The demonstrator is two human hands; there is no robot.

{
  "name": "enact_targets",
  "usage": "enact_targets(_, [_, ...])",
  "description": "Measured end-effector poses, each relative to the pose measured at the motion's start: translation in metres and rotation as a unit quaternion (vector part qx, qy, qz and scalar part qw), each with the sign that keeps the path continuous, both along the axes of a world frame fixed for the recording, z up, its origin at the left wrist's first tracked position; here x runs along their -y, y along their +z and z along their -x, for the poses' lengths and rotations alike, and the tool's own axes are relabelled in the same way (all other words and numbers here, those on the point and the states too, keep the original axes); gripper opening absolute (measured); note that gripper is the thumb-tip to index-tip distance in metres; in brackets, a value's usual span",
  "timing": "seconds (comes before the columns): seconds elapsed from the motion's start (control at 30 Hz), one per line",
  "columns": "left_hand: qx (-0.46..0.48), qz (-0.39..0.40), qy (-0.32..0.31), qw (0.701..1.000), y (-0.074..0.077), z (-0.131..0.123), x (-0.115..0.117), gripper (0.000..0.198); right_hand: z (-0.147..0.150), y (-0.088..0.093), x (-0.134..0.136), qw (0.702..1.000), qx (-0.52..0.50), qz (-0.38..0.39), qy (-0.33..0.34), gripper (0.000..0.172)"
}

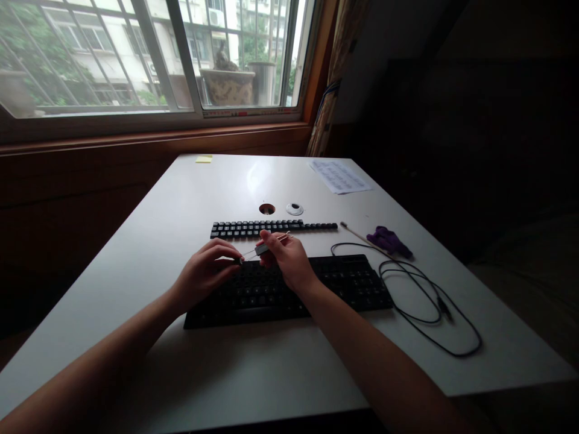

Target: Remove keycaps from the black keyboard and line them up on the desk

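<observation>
Long black plastic keyboard (266,298) lies side to side on the flat white table (149,241) under both hands, its left end nearer the left hand (205,268), which pinches a small black key (238,261) by the thin wire tips of the grey tool (261,249) the right hand (284,256) grips.

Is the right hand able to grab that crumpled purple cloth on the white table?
Probably yes: just a thin pale stick and thin black cable lie low before the purple cloth, though the right hand grips a small grey-handled tool.
</observation>
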State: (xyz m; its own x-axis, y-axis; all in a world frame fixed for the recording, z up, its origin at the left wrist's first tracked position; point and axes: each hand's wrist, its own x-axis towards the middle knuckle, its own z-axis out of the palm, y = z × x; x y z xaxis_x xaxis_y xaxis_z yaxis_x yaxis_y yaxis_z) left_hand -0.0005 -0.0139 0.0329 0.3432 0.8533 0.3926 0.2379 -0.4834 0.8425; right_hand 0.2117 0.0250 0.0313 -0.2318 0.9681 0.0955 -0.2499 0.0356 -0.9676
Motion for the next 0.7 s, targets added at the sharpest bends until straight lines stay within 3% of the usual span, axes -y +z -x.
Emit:
enact_targets(0.23, [0.053,0.027,0.024,0.998,-0.002,-0.002,-0.001,0.013,-0.001,-0.001,-0.001,1.000,0.007,0.011,0.009,0.040])
enact_targets(0.7, [0.164,0.150,0.002,0.975,-0.003,-0.001,-0.004,0.024,0.002,0.008,0.013,0.995,0.078,-0.061,-0.025,0.034])
